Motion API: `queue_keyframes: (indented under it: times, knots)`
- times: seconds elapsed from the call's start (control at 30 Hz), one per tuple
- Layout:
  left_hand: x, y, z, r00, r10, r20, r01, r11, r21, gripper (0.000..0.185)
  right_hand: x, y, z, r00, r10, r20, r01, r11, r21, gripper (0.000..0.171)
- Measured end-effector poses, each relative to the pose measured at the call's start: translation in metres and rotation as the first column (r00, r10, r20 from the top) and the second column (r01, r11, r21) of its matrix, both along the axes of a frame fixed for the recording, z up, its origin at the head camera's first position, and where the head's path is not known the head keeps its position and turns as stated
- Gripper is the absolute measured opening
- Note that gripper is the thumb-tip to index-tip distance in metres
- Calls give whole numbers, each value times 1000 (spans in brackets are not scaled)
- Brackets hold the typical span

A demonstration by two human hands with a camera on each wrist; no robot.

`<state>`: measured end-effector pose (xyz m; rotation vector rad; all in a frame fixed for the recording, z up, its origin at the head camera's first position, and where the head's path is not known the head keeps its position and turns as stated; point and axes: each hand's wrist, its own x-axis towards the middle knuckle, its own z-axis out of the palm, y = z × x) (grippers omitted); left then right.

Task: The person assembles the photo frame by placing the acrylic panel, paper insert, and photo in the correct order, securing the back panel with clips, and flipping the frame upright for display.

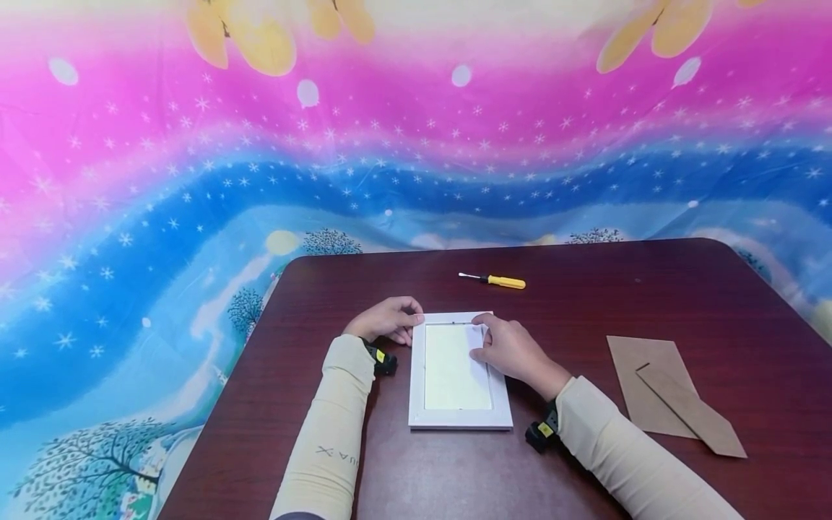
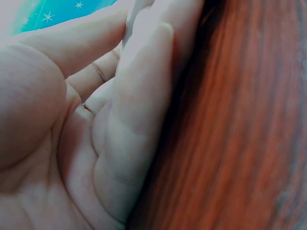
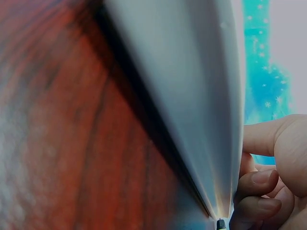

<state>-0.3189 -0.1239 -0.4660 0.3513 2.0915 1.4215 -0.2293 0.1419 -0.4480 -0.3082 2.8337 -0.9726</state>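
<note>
A white picture frame (image 1: 461, 419) lies flat on the table, with a pale rectangular panel (image 1: 455, 368) inside its border. Small dark tabs show along the inner edge. My left hand (image 1: 390, 318) grips the frame's upper left corner, thumb on top and the other fingers curled at the side; the left wrist view shows those fingers low beside the wood. My right hand (image 1: 516, 350) reaches over the right border, its index fingertip at the top inner edge and its thumb apart, over the panel. In the right wrist view the frame's white side (image 3: 177, 76) hides part of this hand.
A screwdriver (image 1: 505, 282) with a yellow handle lies beyond the frame. To the right, a brown backing board (image 1: 633, 354) with an attached stand leg (image 1: 705, 419) rests on the dark red-brown table (image 1: 312, 289). A colourful printed cloth (image 1: 416, 144) hangs behind.
</note>
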Motion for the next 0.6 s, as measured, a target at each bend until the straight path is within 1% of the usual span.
queue_keyframes:
  times: [0.17, 0.4, 0.6]
  knots:
    - [0, 0, 0, 1000, -2, -1, 2, 1000, 0, 21, 0, 0, 0, 1000, 3, -4, -3, 1000, -7, 54]
    - [0, 0, 0, 1000, 0, 4, 0, 1000, -5, 20, 1, 0, 1, 1000, 6, 20, -6, 1000, 5, 54]
    - [0, 0, -1, 1000, -4, 7, 4, 1000, 2, 20, 2, 4, 2, 1000, 12, 23, -12, 1000, 6, 55]
